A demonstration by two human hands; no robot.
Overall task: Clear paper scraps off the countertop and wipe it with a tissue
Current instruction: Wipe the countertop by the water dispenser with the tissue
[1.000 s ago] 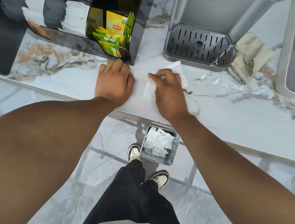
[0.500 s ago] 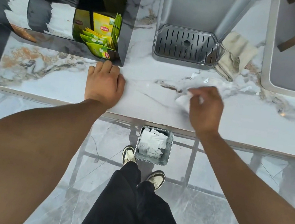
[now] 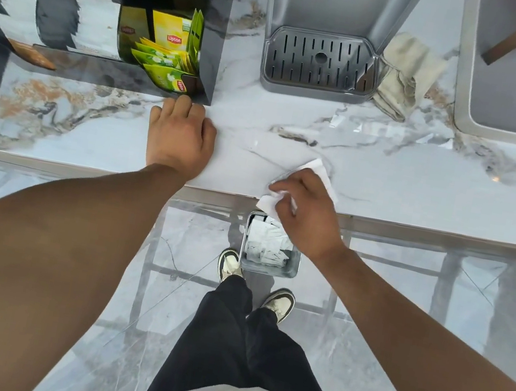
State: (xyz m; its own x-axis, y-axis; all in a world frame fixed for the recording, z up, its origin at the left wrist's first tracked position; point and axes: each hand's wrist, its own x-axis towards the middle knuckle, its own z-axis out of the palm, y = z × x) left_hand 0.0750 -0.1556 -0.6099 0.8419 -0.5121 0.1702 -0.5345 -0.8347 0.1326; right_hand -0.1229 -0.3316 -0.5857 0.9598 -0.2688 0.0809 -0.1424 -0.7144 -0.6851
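Note:
A white tissue [image 3: 317, 170] is gripped in my right hand [image 3: 306, 212] at the front edge of the marble countertop [image 3: 405, 185]; part of the tissue hangs past the edge. My left hand [image 3: 179, 137] lies flat, palm down, on the countertop just in front of the black organiser, holding nothing. Directly below my right hand, on the floor, stands a small metal bin [image 3: 271, 249] filled with white paper scraps. I see no loose scraps on the stone around my hands.
A black organiser [image 3: 210, 51] with Lipton tea bags [image 3: 168, 50] stands at the back left. A grey machine's drip tray [image 3: 319, 64] sits at the back centre, a crumpled beige cloth [image 3: 403, 74] beside it, a grey tray [image 3: 460, 120] at the far right.
My right hand has dragged the tissue from the counter's middle to the right, then back toward the front edge above the bin. My left hand has stayed flat in place.

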